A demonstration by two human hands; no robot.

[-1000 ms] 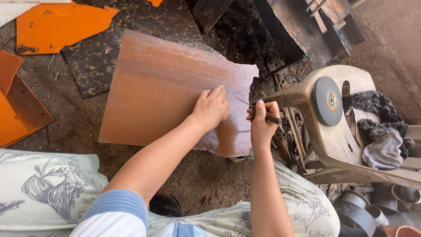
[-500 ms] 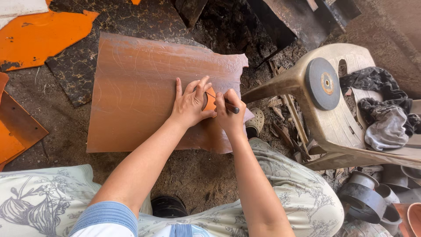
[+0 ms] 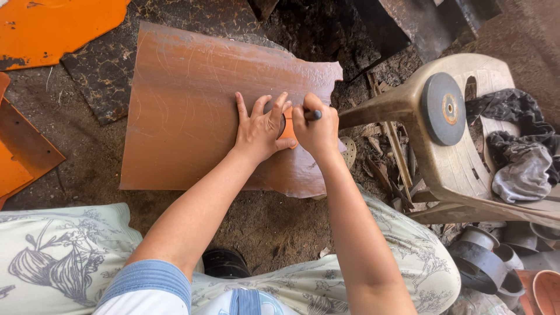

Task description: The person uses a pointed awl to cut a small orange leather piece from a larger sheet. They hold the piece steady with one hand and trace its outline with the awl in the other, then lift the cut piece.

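Observation:
A large brown rubbery sheet (image 3: 192, 111) lies on the dirt ground in front of me. My left hand (image 3: 259, 128) presses flat on its right part, fingers spread over a small orange round piece (image 3: 288, 129). My right hand (image 3: 317, 129) is closed around a dark pen-like tool (image 3: 315, 115), its tip at the edge of that orange piece. The two hands touch each other. Most of the orange piece is hidden under my fingers.
A beige plastic chair (image 3: 461, 169) stands to the right with a dark grinding disc (image 3: 443, 108) and grey rags (image 3: 522, 169) on it. Orange sheet scraps (image 3: 52, 23) lie at the top left and left edge. Dark cups and rings (image 3: 484, 262) sit at the bottom right.
Both hands have shifted left onto the sheet and come together. The right hand with the tool has closed in against the left hand over the orange piece.

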